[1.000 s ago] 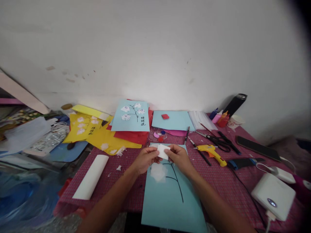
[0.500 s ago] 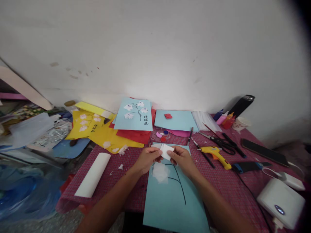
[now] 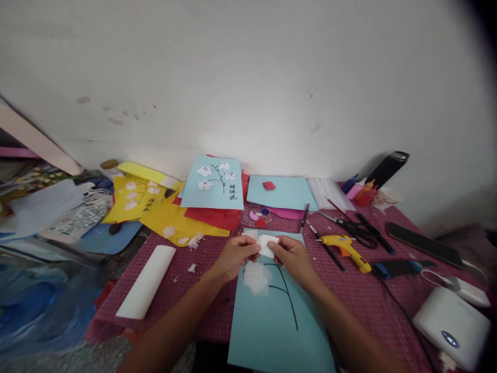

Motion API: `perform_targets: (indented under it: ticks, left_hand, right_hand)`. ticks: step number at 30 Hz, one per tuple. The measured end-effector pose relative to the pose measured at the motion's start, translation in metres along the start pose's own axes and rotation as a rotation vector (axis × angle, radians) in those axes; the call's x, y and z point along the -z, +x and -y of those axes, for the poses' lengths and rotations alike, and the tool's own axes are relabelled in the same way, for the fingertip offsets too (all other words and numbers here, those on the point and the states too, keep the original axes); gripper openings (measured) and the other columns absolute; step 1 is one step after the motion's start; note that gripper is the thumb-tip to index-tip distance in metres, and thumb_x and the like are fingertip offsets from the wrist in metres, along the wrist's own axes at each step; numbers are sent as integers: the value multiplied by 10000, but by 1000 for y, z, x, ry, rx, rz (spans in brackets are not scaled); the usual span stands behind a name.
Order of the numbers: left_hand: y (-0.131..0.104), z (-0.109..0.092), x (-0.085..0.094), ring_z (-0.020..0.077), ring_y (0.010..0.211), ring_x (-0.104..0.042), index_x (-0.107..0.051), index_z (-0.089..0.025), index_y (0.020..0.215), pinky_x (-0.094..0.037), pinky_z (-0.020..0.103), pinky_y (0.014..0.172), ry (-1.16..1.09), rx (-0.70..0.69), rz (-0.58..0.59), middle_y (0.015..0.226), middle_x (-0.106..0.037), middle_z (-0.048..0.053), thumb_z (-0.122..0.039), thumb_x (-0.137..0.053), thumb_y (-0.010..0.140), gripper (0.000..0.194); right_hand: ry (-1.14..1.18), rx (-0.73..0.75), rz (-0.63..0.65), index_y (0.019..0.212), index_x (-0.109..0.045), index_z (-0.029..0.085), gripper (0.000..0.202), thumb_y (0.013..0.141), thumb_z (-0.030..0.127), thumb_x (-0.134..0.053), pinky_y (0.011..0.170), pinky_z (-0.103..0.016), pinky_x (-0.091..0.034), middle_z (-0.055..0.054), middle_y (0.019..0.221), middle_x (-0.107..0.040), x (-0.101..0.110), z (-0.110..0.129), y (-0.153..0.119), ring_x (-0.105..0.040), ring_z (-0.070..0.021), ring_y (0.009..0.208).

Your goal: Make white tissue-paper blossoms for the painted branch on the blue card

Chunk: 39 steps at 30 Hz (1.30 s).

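A white paper piece (image 3: 269,247) was pinched above a blue sheet (image 3: 279,331)

The left hand (image 3: 237,255) had its grip closed, thumb against fingers, at the left edge of the white paper piece. The right hand (image 3: 292,256) pinched the opposite side between thumb and fingers, its grip closed as well. The paper hung between them, over the upper part of the blue sheet, which lay on a counter (image 3: 217,313) covered in a red checked cloth.

Just below the hands, a ragged white tissue patch (image 3: 256,280) sat on the blue sheet, and beside it ran a forked black line (image 3: 288,295). Left of the left forearm lay a folded strip of white paper (image 3: 147,282), with small scraps near it.

To the right were a yellow hot glue gun (image 3: 347,250), black-handled scissors (image 3: 355,229) and a smartphone (image 3: 423,244). Farther back, a light-blue card (image 3: 213,197) bearing white blossoms and black lettering lay over red and yellow sheets. Next to it, a red paper shape (image 3: 268,185) rested on more blue paper (image 3: 291,196). A black bottle (image 3: 388,170) stood tilted in view near the wall.
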State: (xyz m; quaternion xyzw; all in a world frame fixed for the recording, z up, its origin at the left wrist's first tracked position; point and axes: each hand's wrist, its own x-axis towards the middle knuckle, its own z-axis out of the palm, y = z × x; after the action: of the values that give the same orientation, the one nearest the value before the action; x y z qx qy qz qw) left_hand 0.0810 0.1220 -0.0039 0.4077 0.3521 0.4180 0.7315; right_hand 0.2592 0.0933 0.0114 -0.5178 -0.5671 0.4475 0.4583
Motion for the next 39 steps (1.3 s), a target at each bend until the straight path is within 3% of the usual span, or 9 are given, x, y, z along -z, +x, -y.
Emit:
perform_targets:
  ticks: [9,12,15,19,25,30,33,39]
  left_hand:
    - [-1,-1,-2,85,533,-543,-613,-125,697,-395,221,541,-15,-7,-22,611,-599,-5,-274,-808,623,256]
    - [-2,-3,-3,83,534,-542,-603,-125,691,-397,219,541,-24,-12,-28,603,-588,-11,-270,-806,621,259]
    - [-2,-4,-5,85,545,-553,-598,-130,700,-408,221,547,-64,-16,-51,614,-586,-17,-252,-808,621,256]
    - [-1,-5,-5,89,551,-564,-601,-135,726,-420,226,550,-120,-13,-98,628,-591,-16,-249,-812,619,263]
    - [0,-5,-4,83,538,-548,-596,-134,719,-412,222,545,-114,-19,-71,610,-577,-18,-254,-797,639,247]
    - [-1,-1,-4,78,542,-532,-592,-130,704,-408,221,555,-64,-21,-22,625,-575,-19,-221,-788,645,225]
    - [-2,-1,-5,77,552,-530,-587,-124,686,-409,222,561,-42,-18,2,652,-586,-10,-214,-791,639,228]
    - [-2,-1,-6,88,586,-543,-612,-117,724,-415,225,584,-27,-28,45,667,-601,9,-253,-753,706,197]
  right_hand:
    - [44,-11,40,749,-605,170,257,846,407,-582,458,-226,-324,42,529,-499,-2,0,0,-442,-102,477]
    - [117,-21,20,939,-594,174,255,820,399,-612,433,-216,-330,63,549,-486,-4,-1,1,-450,-96,460]
    - [215,-31,-51,1087,-480,209,394,783,392,-651,394,-203,-337,66,654,-512,-6,-3,3,-491,-95,458]
    - [235,17,-116,1001,-434,238,358,775,392,-665,392,-204,-367,21,871,-548,-7,-4,1,-546,-90,509]
    - [-88,106,-16,1031,-520,222,271,807,305,-647,493,-226,-393,42,676,-520,-11,-5,-7,-509,-117,563]
    - [-209,207,41,1096,-564,228,346,771,253,-682,602,-258,-465,-40,959,-601,-12,-4,-7,-567,-147,725]
    - [-217,295,54,1023,-625,230,234,795,261,-668,628,-261,-473,-70,1079,-585,-11,-2,-5,-579,-175,853]
    - [-182,303,55,930,-699,225,151,878,310,-585,741,-293,-477,-66,958,-628,-6,3,-4,-593,-191,903]
